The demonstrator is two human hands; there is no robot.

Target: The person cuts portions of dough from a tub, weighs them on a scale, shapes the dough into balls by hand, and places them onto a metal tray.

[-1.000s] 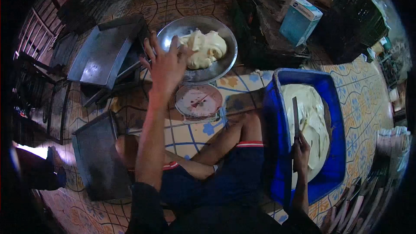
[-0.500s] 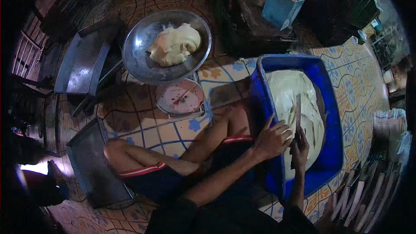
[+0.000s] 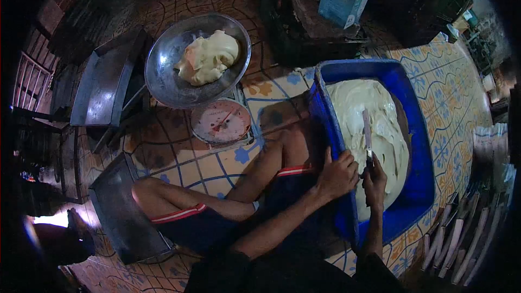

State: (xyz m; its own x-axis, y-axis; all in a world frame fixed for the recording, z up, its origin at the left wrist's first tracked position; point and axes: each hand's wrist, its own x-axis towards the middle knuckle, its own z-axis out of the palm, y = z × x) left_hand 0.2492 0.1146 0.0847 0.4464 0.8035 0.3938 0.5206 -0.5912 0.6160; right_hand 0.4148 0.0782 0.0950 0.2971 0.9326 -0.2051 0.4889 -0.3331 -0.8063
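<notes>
A large mass of pale dough point(image 3: 350, 97) fills much of a blue plastic tub point(image 3: 418, 184). My right hand point(image 3: 374, 184) is closed around the dark handle of a knife point(image 3: 367, 127). The blade lies over the dough's upper surface and points away from me; some dough appears smeared on it. Just left of the handle, my left hand point(image 3: 337, 176) is at the tub's near-left rim, thumb raised and fingers curled against the dough's edge. What those fingers grip, if anything, is hidden.
Left of the tub, a metal bowl point(image 3: 163, 84) with a smaller dough lump point(image 3: 209, 57) sits on a dial scale point(image 3: 221, 122). Metal pans point(image 3: 103, 89) stand farther left. A blue box point(image 3: 344, 0) rests on a dark crate. Several metal strips point(image 3: 456, 244) lie at right.
The knife blade has swung slightly left and lies flatter over the dough. My left hand has drawn a little left, away from the blade. The camera view has shifted slightly.
</notes>
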